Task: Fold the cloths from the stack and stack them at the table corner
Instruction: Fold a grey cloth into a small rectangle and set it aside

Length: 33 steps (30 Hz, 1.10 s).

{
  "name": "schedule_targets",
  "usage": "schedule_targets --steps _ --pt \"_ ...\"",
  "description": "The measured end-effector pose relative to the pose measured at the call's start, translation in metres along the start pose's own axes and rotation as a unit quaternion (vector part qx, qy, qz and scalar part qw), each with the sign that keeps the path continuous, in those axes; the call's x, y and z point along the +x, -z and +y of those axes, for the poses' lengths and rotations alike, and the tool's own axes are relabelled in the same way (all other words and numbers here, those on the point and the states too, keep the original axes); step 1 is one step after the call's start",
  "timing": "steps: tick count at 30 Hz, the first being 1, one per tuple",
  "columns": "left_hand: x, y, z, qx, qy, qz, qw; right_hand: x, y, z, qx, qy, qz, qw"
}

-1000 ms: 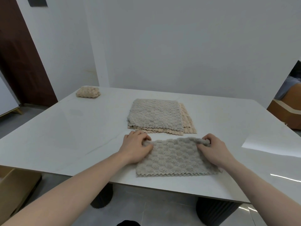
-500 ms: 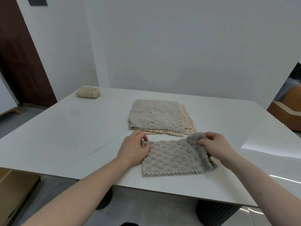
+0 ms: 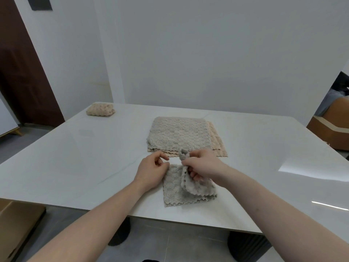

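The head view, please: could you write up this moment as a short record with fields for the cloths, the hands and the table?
cloth in work: grey cloth near the front table edge, its right part lifted and carried over toward the left
right hand: pinching the lifted part of the cloth
left hand: at the cloth's left edge, fingers curled; grip cannot be told
stack: flat unfolded cloths mid-table, grey on top, beige beneath
folded cloth: one beige bundle at the far left corner
table: white, glossy
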<state>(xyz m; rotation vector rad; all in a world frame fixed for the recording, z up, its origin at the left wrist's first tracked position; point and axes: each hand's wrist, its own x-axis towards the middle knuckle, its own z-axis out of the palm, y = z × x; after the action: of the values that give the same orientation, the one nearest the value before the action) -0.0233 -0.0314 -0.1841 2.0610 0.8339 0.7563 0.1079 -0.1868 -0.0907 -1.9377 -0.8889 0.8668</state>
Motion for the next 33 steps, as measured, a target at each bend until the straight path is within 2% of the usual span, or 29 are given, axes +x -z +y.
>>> schedule_targets --steps 8,12,14,17,22,33 --pt "0.000 0.005 0.004 -0.082 -0.004 0.002 0.997 0.002 -0.031 0.009 0.023 -0.015 -0.053 0.998" --pt "-0.001 0.006 0.002 -0.097 0.007 -0.015 0.995 -0.009 -0.027 0.019 0.080 0.011 -0.074 0.994" --pt "-0.002 0.005 0.002 -0.084 0.012 -0.025 0.996 -0.017 -0.020 0.029 0.016 0.085 -0.022 0.996" --pt "-0.001 0.003 0.001 -0.067 0.017 -0.007 0.998 -0.028 -0.008 0.044 -0.124 0.182 0.073 0.973" --pt "0.000 0.001 -0.001 -0.025 0.031 0.020 0.999 -0.030 -0.010 0.063 -0.194 0.192 0.024 0.962" --pt "-0.003 0.000 0.002 0.021 0.027 0.018 0.999 -0.020 -0.020 0.077 -0.244 0.230 0.039 0.942"
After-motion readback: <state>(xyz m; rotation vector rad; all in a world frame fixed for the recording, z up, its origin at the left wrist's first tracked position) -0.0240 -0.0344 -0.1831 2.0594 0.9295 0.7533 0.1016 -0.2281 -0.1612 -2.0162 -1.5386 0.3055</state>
